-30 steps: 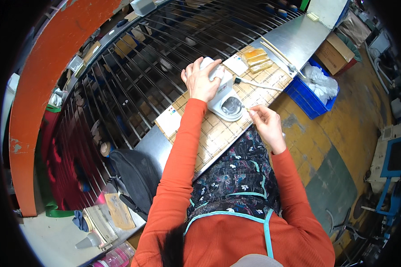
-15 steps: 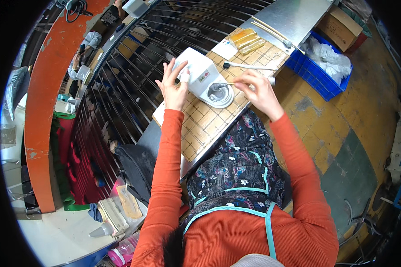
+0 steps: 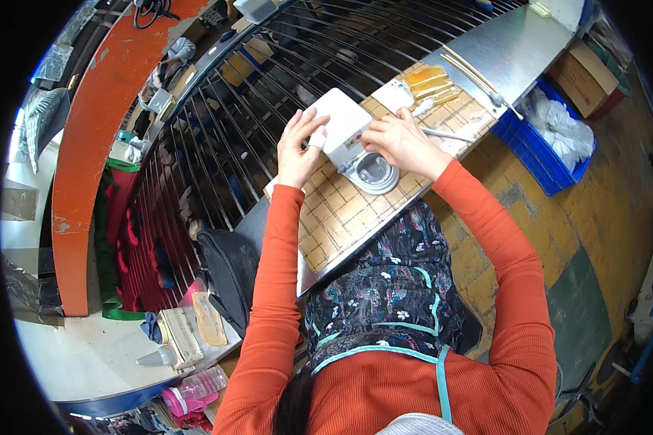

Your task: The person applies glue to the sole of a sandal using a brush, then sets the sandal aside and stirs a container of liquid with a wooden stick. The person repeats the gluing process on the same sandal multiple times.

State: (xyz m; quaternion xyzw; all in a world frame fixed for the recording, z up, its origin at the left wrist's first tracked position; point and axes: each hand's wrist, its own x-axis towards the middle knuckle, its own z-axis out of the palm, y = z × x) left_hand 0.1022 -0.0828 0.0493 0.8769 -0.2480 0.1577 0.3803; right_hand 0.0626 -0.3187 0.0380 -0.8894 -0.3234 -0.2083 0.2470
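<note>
A white box-shaped piece (image 3: 339, 119) stands on the worn tan board, a small printed label on its near side. In front of it sits a round white dish (image 3: 393, 181) with grey, shiny stuff inside. My left hand (image 3: 297, 156) is at the box's left edge, fingers stretched and thumb apart; something white, like a wrap, covers one fingertip. Whether this hand touches the box I cannot tell. My right hand (image 3: 406, 145) is at the box's right side, above the dish, with fingers pinched together; what they hold is hidden. A pale-handled brush (image 3: 446, 134) lies partly behind this hand.
Amber translucent slabs (image 3: 432, 83) and a white card lie on the board's far part, near long thin sticks (image 3: 475, 72). A blue crate (image 3: 540, 159) of white plastic bags stands on the right. Metal bars (image 3: 225, 130) run beyond the bench; a black bag (image 3: 228, 272) sits at left.
My right hand, which held a thin stick at the dish, has moved up and left to the box's side. The left hand remains by the box. The whole view has shifted slightly.
</note>
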